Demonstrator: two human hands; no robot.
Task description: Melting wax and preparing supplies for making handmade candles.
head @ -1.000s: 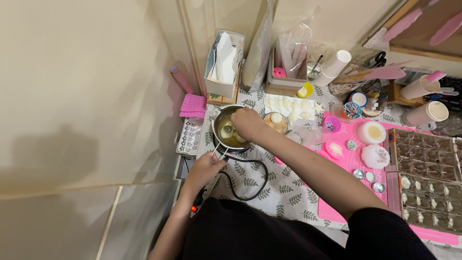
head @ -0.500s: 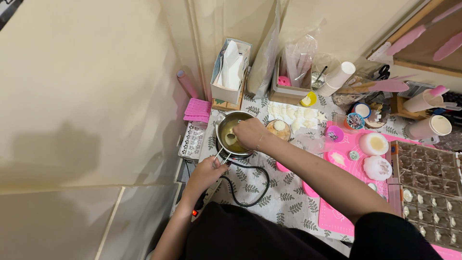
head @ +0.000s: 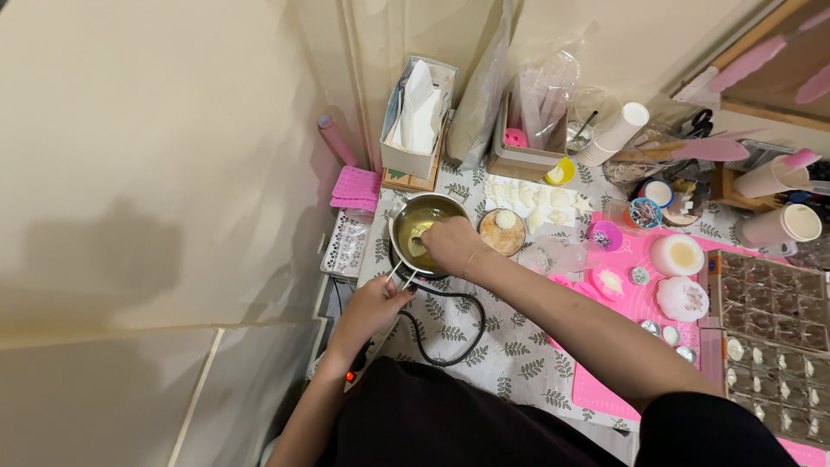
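1. The left hand point(head: 370, 304) had its fingers clamped on the wire handle point(head: 398, 275) of the metal pot point(head: 406, 218).
2. The right hand point(head: 450, 245) reached over the pot's yellow liquid, fingers closed on a spoon point(head: 417, 247).
3. A white tissue box point(head: 417, 121) stood behind the pot.
4. A brown bowl point(head: 501, 232) sat on the table point(head: 510, 346), just right.

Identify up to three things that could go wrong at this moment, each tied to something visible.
The right hand reaches into the steel pot of yellowish liquid; if hot, it might burn. The left hand grips the pot's thin wire handle, so the pot could tip. The black cord loops beside both arms and could snag.
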